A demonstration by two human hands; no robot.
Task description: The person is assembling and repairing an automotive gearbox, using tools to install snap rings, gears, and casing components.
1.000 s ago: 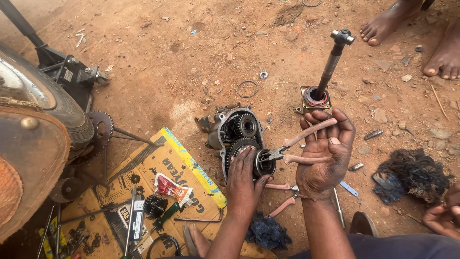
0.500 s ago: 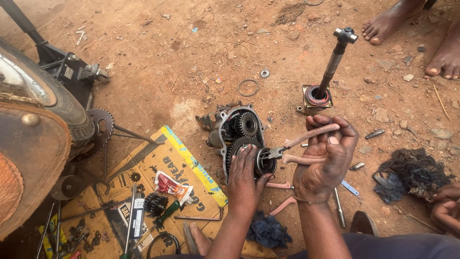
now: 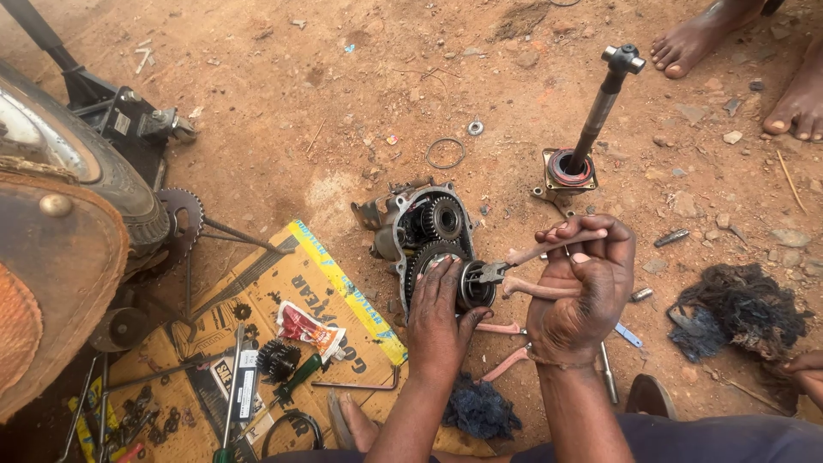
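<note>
Gripped in the right hand [image 3: 581, 296] is a pair of pliers [image 3: 536, 267] with pale pink handles, the fingers closed tight around both handles. The plier tips are pressed against a round metal part [image 3: 473, 285] on the gear housing [image 3: 426, 236]. That housing is laid on the bare red dirt, just ahead of the person, with two dark toothed gears seen inside it. The left hand [image 3: 439, 313] is laid flat over the lower gear, fingers spread and not closed around anything, the fingertips touching the round part.

Nearer the person, a dark blue rag [image 3: 480, 410] is seen on the ground between the forearms, and a second pair of pink-handled pliers [image 3: 501, 347] is partly hidden under the hands. To the left, a flattened cardboard sheet [image 3: 257, 291] is spread with small tools, a red and white packet [image 3: 309, 328] and a small black gear [image 3: 276, 360]. A motorcycle wheel [image 3: 94, 171] and sprocket [image 3: 182, 219] are seen at the far left.

Farther off, a black shaft [image 3: 600, 107] is stood upright on a square base. A thin metal ring [image 3: 446, 153] is laid in the dirt beyond the housing. Another person's bare feet [image 3: 737, 51] are seen at the top right.
</note>
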